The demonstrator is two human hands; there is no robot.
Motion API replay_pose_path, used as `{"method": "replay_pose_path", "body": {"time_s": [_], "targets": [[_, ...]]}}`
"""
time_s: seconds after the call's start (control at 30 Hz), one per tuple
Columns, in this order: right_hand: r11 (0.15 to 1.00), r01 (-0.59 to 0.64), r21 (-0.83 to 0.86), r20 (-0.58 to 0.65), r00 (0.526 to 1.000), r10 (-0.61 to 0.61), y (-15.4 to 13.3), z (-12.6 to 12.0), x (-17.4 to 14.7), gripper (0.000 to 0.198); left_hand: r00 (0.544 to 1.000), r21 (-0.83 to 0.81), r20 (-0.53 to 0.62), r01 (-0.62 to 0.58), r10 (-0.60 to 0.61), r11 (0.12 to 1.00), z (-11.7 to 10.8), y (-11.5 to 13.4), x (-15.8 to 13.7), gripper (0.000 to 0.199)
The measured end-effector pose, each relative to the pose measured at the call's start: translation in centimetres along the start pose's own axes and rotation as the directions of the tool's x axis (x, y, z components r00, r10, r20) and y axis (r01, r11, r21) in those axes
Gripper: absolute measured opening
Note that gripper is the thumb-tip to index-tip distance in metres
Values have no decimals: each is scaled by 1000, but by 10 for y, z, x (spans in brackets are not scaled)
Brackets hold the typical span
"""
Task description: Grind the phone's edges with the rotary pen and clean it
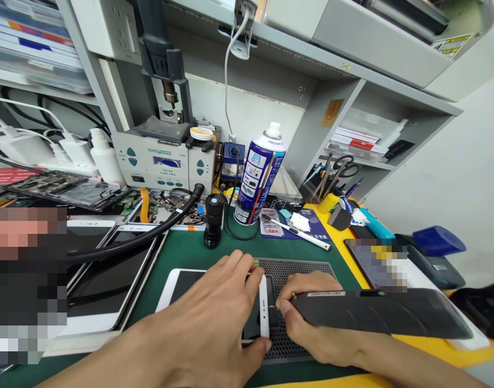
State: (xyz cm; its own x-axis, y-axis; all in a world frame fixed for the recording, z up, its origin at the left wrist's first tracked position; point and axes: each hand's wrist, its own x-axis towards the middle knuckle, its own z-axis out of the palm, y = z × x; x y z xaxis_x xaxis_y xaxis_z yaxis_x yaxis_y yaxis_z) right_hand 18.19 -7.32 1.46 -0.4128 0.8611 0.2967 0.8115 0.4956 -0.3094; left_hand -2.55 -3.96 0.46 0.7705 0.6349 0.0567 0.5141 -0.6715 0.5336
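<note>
My left hand (225,310) is closed over a white phone (264,312) with a dark screen. Its fingers reach past the far side and the thumb presses at the near right corner. Under the phone's right end, a dark block (273,303) shows on a grey perforated mat (315,269). To the right, my right hand (311,312) is wrapped round a long dark handheld tool (380,312), whose wide end points right. A small thin tip sticks out from the fingers beside the phone's right edge. I cannot make out whether it touches.
A black flashlight (213,221) and a tall spray can (258,178) stand beyond the mat. A white brush (299,233) lies behind it. At left, a black hose (150,234) crosses tablets (97,318), before a soldering station (166,161). Another phone (368,264) lies right.
</note>
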Motion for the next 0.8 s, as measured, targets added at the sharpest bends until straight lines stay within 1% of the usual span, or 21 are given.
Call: {"method": "replay_pose_path", "body": {"time_s": [0.1,0.2,0.33,0.4,0.57,0.7,0.8], "targets": [[999,12,-41,-13,1000,-12,0,-1,1,21,1000,1,-3,-7,7,1000,0,0,1,42],[999,22,-43,14,1000,-22,3,0,-1,21,1000,-3,1,-3,3,1000,0,0,1,41],[999,-32,-18,9,999,32,9,2,-6,15,1000,-17,2,-1,1,1000,-1,0,1,37],[999,-35,-5,20,999,35,10,3,-8,13,1000,-11,-4,-2,2,1000,-2,1,0,37],[997,-72,22,45,996,71,9,2,-7,17,1000,-7,3,0,0,1000,-2,2,0,32],[996,-85,39,81,993,82,11,3,-8,16,1000,-4,-7,9,-9,1000,-1,1,1,30],[994,-102,45,82,992,98,12,3,-8,17,1000,-3,-14,7,-7,1000,0,1,1,30]]}}
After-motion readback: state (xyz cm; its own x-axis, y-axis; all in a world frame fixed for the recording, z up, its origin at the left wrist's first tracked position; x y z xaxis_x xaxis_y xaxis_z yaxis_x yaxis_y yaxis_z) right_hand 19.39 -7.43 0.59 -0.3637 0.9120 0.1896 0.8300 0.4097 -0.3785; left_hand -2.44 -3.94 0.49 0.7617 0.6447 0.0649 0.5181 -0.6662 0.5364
